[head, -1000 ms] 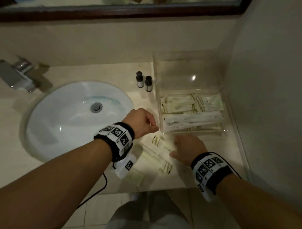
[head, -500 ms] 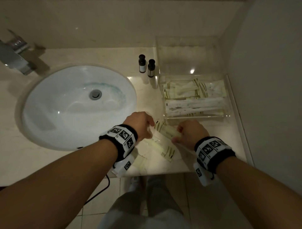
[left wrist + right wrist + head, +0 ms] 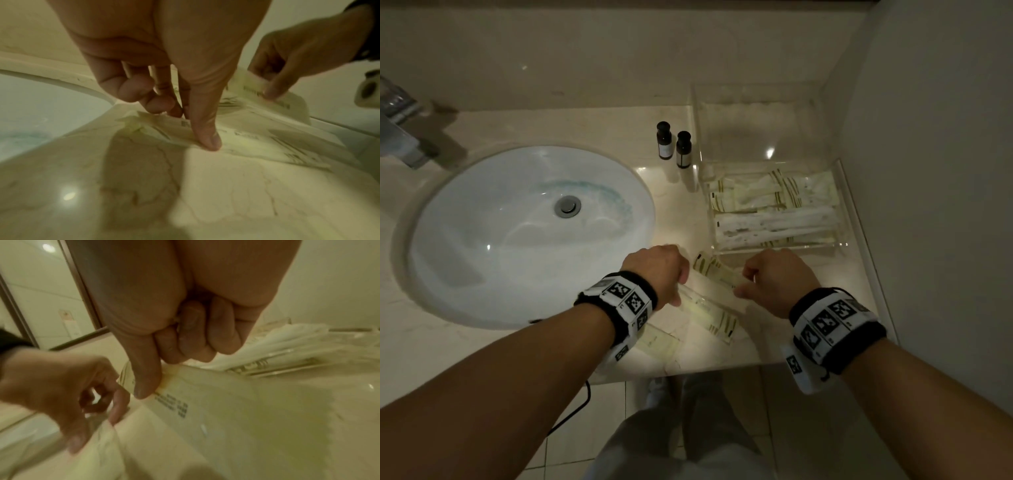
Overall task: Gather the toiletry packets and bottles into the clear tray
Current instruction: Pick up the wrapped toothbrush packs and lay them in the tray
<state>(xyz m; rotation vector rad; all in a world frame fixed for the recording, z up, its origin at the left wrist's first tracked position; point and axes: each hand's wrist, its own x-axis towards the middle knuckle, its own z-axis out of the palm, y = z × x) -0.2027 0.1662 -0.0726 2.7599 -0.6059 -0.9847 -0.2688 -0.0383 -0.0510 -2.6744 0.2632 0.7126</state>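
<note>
Both hands have dropped onto the loose pale paper packets [image 3: 717, 308] on the bench: right hand [image 3: 774, 279] fingers pinch one, left hand [image 3: 657, 270] fingers pinch another, just beside the clear acrylic tray [image 3: 839, 205], ready to lift

Clear tray [image 3: 840, 236] at 2 o'clock, packets inside. Two dark bottles [image 3: 674, 145] upright at 12. Loose cream packets [image 3: 714, 310] flat, centre, near counter edge.
</note>
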